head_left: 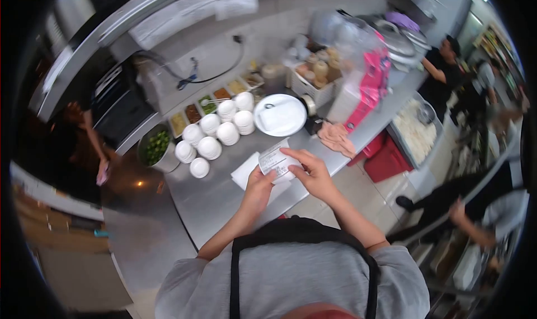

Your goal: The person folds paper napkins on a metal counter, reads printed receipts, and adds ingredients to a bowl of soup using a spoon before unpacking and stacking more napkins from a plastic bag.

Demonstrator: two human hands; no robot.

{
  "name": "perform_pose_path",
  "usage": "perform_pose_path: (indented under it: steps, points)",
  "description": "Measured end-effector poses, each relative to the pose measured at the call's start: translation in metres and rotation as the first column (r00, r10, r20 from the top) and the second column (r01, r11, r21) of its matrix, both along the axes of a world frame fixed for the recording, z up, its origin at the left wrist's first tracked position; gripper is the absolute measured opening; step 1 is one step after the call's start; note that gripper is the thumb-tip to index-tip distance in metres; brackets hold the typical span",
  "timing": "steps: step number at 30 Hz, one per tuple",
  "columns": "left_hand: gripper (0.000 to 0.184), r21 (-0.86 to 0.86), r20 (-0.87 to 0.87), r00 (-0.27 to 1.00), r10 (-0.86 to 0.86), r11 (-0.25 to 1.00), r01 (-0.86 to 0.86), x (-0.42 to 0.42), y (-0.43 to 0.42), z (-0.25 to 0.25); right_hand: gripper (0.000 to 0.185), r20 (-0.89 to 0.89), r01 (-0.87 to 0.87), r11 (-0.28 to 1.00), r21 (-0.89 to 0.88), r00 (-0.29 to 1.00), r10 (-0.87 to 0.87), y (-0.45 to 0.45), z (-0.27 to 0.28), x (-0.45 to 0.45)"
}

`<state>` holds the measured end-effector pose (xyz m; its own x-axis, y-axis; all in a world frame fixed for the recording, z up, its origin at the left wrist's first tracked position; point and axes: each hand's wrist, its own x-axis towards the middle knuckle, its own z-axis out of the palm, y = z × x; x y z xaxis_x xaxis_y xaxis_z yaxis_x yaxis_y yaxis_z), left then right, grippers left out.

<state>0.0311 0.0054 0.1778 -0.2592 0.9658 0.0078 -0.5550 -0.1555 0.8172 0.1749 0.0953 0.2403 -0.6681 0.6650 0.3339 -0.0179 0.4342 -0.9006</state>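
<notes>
Gripping printed slip [272,159] | left hand [258,190] clamped on lower edge | right hand [312,175] clamped on right edge | above metal counter [196,204]

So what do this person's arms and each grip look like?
The arms come out of short, loose grey sleeves and are bare below them. The left grip and right grip are just bare, five-fingered hands. I can't see any cables or markings on them.

The counter [208,205] is well lit — edges bend into black (fisheye), right side blurry
</notes>
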Motion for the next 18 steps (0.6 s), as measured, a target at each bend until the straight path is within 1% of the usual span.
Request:
perform_pose_path:
  steps: [1,2,3,4,6,7,8,10,11,12,13,14,15,16,17,18]
  points:
    - [0.039,-0.003,0.17,0.98,-0.102,0.995,0.104,0.001,0.006,-0.005,0.043,0.053,-0.076,0.997,0.012,0.996,0.075,0.001,0.001,0.017]
    - [0.043,0.001,0.336,0.919,-0.204,0.976,0.216,0.006,0.014,-0.008,0.042,0.106,-0.142,0.99,0.013,0.984,0.14,0.0,0.001,0.035]
    - [0.049,0.081,0.262,0.904,-0.339,0.941,0.329,0.014,0.023,0.001,0.038,0.1,-0.17,0.975,-0.144,0.978,0.185,-0.006,0.005,0.049]
    - [0.046,0.073,0.294,0.874,-0.387,0.921,0.383,0.024,0.029,0.004,0.038,0.105,-0.083,0.984,-0.159,0.989,0.1,-0.012,0.003,0.062]
    - [0.043,0.055,0.281,0.851,-0.443,0.893,0.447,0.048,0.039,0.002,0.037,0.168,0.037,0.995,-0.093,0.986,-0.021,-0.025,-0.003,0.086]
    - [0.04,0.073,0.3,0.825,-0.479,0.874,0.481,0.06,0.043,0.002,0.035,0.147,0.137,0.99,-0.036,0.981,-0.131,-0.031,-0.006,0.097]
    - [0.04,0.093,0.268,0.811,-0.521,0.851,0.516,0.073,0.047,0.002,0.035,0.148,0.219,0.974,-0.05,0.967,-0.21,-0.037,-0.013,0.109]
    - [0.039,0.095,0.282,0.76,-0.586,0.805,0.586,0.094,0.052,0.001,0.037,0.084,0.387,0.919,0.079,0.916,-0.393,-0.047,-0.029,0.128]
    - [0.039,0.081,0.287,0.722,-0.63,0.767,0.637,0.106,0.054,-0.002,0.036,0.128,0.446,0.892,0.073,0.883,-0.452,-0.054,-0.03,0.14]
    - [0.039,0.095,0.267,0.744,-0.612,0.785,0.612,0.118,0.058,-0.005,0.036,0.127,0.496,0.866,0.063,0.857,-0.5,-0.059,-0.033,0.153]
    - [0.039,0.113,0.25,0.768,-0.59,0.805,0.582,0.13,0.06,-0.007,0.036,0.148,0.55,0.823,0.138,0.811,-0.567,-0.066,-0.035,0.168]
    - [0.039,0.108,0.253,0.74,-0.623,0.778,0.618,0.138,0.063,-0.007,0.037,0.168,0.592,0.777,0.215,0.761,-0.626,-0.072,-0.035,0.184]
    - [0.038,0.127,0.174,0.762,-0.624,0.781,0.611,0.143,0.068,-0.006,0.038,0.224,0.665,0.708,0.238,0.672,-0.706,-0.079,-0.025,0.201]
    - [0.037,0.148,0.095,0.781,-0.617,0.785,0.602,0.149,0.073,-0.006,0.038,0.226,0.717,0.639,0.277,0.598,-0.769,-0.084,-0.026,0.222]
    - [0.036,0.182,-0.037,0.805,-0.592,0.788,0.588,0.156,0.075,0.002,0.039,0.23,0.76,0.569,0.314,0.52,-0.822,-0.088,-0.028,0.246]
    - [0.034,0.213,-0.155,0.831,-0.535,0.803,0.557,0.164,0.075,0.014,0.038,0.18,0.799,0.471,0.374,0.435,-0.882,-0.093,-0.031,0.27]
